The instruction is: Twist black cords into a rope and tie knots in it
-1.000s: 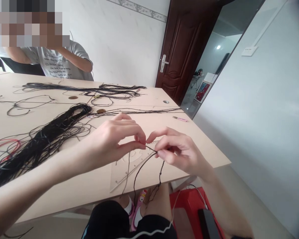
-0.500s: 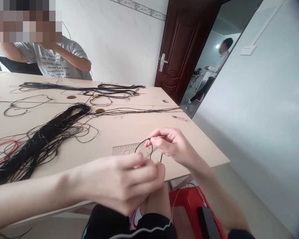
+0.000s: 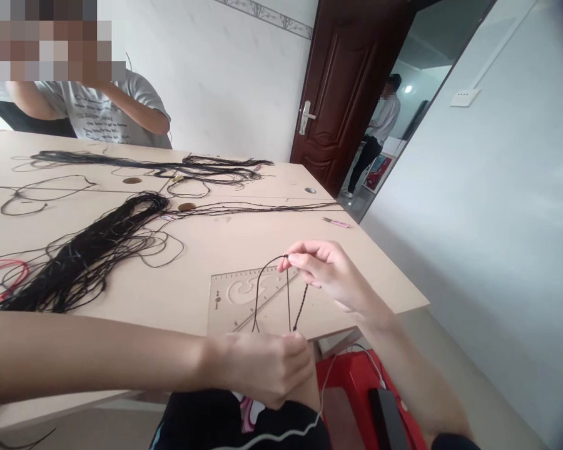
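Note:
A thin black cord point(image 3: 288, 294) stretches between my two hands near the table's front edge. Thumb and fingertips of my right hand point(image 3: 316, 269) pinch it at the top, where a small knot shows. My left hand point(image 3: 267, 365), lower and closer to me, is closed round the cord's lower part; its fingertips are partly hidden. One strand bows out to the left in a loop, one runs straight down, and a braided length point(image 3: 301, 306) slants between the hands. Under the loop lies a clear plastic set square point(image 3: 220, 300), partly covered by my left hand.
A thick bundle of black cords point(image 3: 98, 244) lies on the table point(image 3: 192, 275) to the left, beside a red cord point(image 3: 19, 269). More cords stretch behind. Pink-handled snips point(image 3: 338, 222) lie right. A person point(image 3: 117, 112) sits opposite; another point(image 3: 378, 131) stands beyond the door point(image 3: 347, 75).
My left hand has moved down toward me, drawing the cord straighter and widening the gap between my hands. My right hand has barely moved. The person beyond the door has shifted left.

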`<act>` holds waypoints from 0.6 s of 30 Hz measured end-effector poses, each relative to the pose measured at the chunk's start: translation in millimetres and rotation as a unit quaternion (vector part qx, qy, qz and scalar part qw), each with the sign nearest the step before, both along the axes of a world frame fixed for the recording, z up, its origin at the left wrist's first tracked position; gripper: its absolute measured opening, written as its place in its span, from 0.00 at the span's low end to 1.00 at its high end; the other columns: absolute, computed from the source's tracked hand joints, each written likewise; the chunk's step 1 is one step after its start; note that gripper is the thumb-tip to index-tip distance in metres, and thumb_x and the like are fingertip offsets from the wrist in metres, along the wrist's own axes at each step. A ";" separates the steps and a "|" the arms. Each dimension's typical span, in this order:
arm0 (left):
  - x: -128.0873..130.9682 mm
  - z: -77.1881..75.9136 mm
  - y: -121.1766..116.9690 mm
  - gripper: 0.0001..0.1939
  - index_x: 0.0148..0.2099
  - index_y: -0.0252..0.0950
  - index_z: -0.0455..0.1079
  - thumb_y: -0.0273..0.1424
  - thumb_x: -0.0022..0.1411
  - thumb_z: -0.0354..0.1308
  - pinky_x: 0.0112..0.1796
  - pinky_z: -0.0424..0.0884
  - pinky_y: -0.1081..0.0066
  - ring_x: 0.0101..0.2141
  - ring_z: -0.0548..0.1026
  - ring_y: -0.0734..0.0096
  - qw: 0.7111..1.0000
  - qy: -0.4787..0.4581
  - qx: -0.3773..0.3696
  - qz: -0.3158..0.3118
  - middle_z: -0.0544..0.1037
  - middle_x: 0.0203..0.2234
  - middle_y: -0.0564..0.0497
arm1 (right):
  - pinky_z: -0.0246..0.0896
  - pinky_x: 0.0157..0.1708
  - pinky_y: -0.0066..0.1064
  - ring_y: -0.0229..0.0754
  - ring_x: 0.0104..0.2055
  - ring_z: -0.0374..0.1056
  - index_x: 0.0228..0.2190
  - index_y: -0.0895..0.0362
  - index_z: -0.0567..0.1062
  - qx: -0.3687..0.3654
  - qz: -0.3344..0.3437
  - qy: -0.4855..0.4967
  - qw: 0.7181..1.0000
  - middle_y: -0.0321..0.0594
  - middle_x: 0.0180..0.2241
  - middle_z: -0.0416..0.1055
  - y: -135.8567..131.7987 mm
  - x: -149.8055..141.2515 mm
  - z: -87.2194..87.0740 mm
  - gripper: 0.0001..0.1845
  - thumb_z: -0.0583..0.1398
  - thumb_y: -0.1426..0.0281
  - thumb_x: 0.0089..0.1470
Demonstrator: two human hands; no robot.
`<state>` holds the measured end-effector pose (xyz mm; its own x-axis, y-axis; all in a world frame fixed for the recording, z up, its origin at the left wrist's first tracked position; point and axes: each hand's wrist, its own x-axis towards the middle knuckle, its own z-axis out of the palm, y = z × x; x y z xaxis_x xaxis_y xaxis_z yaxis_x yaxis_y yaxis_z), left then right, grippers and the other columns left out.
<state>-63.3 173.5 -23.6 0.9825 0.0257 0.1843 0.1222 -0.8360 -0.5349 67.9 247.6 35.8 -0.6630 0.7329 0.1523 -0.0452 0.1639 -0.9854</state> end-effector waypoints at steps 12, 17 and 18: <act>-24.4 62.4 -9.3 0.03 0.32 0.37 0.67 0.24 0.56 0.54 0.29 0.68 0.75 0.28 0.71 0.75 0.630 -0.601 -0.470 0.146 0.72 0.25 0.53 | 0.55 0.25 0.22 0.28 0.27 0.59 0.28 0.59 0.73 0.165 0.030 -0.099 0.981 0.36 0.34 0.63 -7.0 6.0 0.5 0.06 0.57 0.70 0.53; -34.8 50.8 -3.6 0.03 0.29 0.37 0.72 0.31 0.53 0.60 0.33 0.66 0.76 0.34 0.69 0.75 0.468 -0.698 -0.513 0.177 0.72 0.32 0.52 | 0.54 0.25 0.22 0.29 0.27 0.59 0.27 0.60 0.72 0.215 0.030 -0.098 0.971 0.34 0.29 0.62 -13.5 1.3 6.5 0.07 0.57 0.70 0.53; -34.6 48.3 -3.7 0.04 0.28 0.38 0.72 0.31 0.53 0.60 0.33 0.66 0.76 0.34 0.68 0.75 0.462 -0.700 -0.515 0.178 0.72 0.32 0.53 | 0.54 0.25 0.23 0.30 0.27 0.59 0.26 0.60 0.72 0.218 0.031 -0.097 0.971 0.34 0.29 0.61 -14.3 0.3 6.7 0.07 0.58 0.70 0.53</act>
